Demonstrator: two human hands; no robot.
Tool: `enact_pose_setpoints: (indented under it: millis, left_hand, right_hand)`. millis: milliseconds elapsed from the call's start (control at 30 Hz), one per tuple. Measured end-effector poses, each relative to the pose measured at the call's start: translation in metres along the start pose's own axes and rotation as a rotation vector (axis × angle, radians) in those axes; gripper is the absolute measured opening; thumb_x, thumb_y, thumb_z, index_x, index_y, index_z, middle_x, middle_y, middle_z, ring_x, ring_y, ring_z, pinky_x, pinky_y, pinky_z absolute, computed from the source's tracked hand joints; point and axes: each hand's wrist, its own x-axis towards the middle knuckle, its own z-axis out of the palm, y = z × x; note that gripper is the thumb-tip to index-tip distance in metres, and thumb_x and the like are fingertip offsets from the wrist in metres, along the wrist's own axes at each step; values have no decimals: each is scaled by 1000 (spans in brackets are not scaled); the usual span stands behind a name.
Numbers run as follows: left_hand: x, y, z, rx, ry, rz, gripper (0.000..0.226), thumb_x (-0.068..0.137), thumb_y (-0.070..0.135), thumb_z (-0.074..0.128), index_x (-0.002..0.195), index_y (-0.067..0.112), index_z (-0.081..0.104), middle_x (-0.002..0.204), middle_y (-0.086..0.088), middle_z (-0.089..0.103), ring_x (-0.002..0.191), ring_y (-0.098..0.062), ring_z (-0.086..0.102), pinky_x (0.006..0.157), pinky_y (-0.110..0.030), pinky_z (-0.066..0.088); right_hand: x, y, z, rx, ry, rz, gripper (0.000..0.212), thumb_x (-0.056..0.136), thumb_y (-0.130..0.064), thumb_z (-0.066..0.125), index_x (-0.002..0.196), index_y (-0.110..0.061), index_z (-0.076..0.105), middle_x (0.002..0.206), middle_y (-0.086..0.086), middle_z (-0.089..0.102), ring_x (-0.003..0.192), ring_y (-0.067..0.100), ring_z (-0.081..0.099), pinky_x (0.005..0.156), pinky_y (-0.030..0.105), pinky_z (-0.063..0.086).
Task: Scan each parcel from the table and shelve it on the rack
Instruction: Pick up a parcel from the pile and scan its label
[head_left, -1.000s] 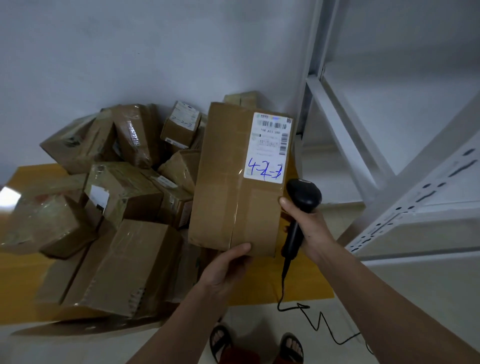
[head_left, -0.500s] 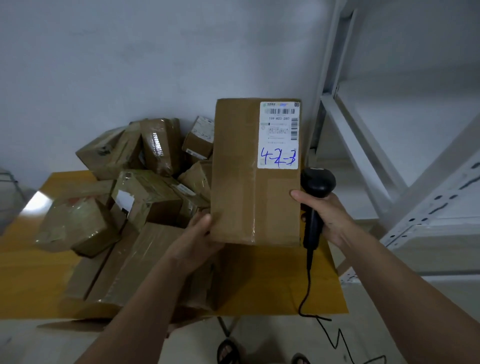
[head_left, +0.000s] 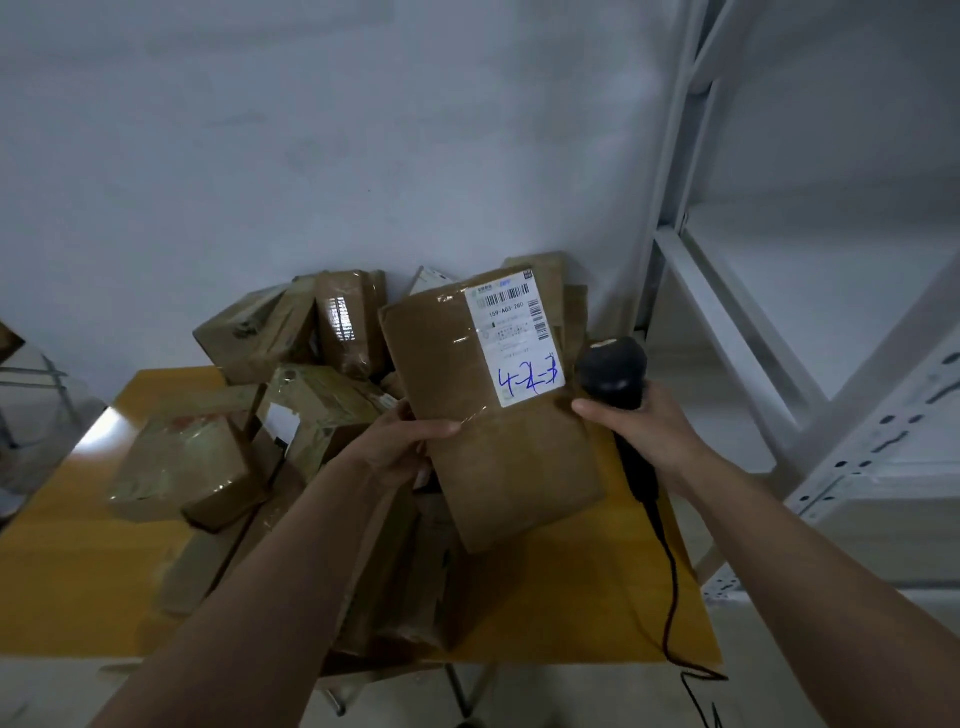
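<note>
Parcel (head_left: 498, 431) first: a flat brown carton, held up over the yellow table (head_left: 78, 587) and tilted a little to the left, its white label (head_left: 514, 338) facing up with a barcode along the top and blue handwriting below. The left hand (head_left: 410, 452) grips its left edge, thumb laid across the front face and the other fingers curled behind, out of sight. The right hand (head_left: 644, 431) is wrapped around the handle of a black scanner (head_left: 613, 371), thumb pointing toward the carton's right edge; the scanner's head sits just beside the label's lower corner, and its cord (head_left: 670, 582) trails down past the table edge. Behind the held carton lies a heap of other taped parcels (head_left: 291, 410) against the wall. The white rack (head_left: 727, 332) stands to the right, its shelves looking bare where visible. The step in hand reads as scanning: whether a read has registered cannot be told. If not, the scanner's head needs aiming at the barcode near the top; after that the carton goes right, onto a rack shelf.
</note>
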Motion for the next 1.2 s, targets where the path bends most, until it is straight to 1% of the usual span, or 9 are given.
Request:
enact_pose_setpoints:
  millis: [100,200,300,433,533,733,833,1000,1200]
  left_hand:
    - [3,6,-3,-79,88,20,82,64,-7,80,138,8,47,122,-12,66,103,-26,68,71,-38,59]
    - [7,11,-1,-155,141,65,96,60,-14,76,143,15,37,132,-11,56,114,-31,60,73,-44,60]
    - [11,16,-1,-172,176,100,105,57,-15,75,145,22,32,139,-7,48,119,-30,55,75,-48,60]
    - [13,21,-1,-150,183,115,124,42,-12,86,147,26,31,144,-7,46,125,-32,51,77,-50,58]
    - [14,21,2,-128,221,111,106,58,-20,75,146,21,31,136,-2,47,117,-28,52,72,-46,56]
    - [15,20,1,-90,223,79,117,51,-11,77,150,23,26,145,-6,41,127,-33,46,77,-47,55]
    - [16,20,2,-76,211,62,118,51,-11,78,151,24,25,145,-6,41,127,-33,46,78,-48,54]
    - [16,18,7,-50,190,48,107,59,-15,74,148,25,30,127,0,49,103,-23,55,69,-43,54]
    - [20,15,8,-36,206,40,108,60,-17,74,149,25,28,139,-3,44,119,-29,48,73,-45,53]
  right_hand:
    - [-11,-20,9,-120,-27,-131,18,85,-33,68,99,-25,61,83,-17,61,73,-5,57,62,6,43]
    - [-21,-32,19,-128,13,-253,12,88,-30,66,80,-28,57,59,-15,60,53,-8,56,50,7,41]
    - [-26,-35,27,-142,54,-279,12,86,-25,69,84,-27,58,64,-11,58,50,-5,56,47,11,41]
    - [-32,-35,31,-138,108,-303,9,87,-24,67,85,-23,59,68,-10,58,56,0,57,49,9,42]
    - [-36,-39,33,-145,146,-334,8,87,-26,66,93,-24,61,72,-13,61,66,-2,59,54,6,42]
    - [-37,-37,33,-147,165,-329,29,87,-29,67,114,-19,64,95,-14,66,91,-5,57,64,-2,39]
    - [-37,-34,32,-141,168,-310,31,87,-31,66,117,-21,62,96,-17,63,91,-8,55,64,-3,39]
    - [-39,-34,28,-132,155,-310,30,87,-31,66,115,-25,62,95,-22,61,90,-11,54,66,-4,38]
    - [-42,-32,21,-122,140,-292,27,87,-30,66,113,-26,61,94,-21,61,88,-10,54,65,-3,39]
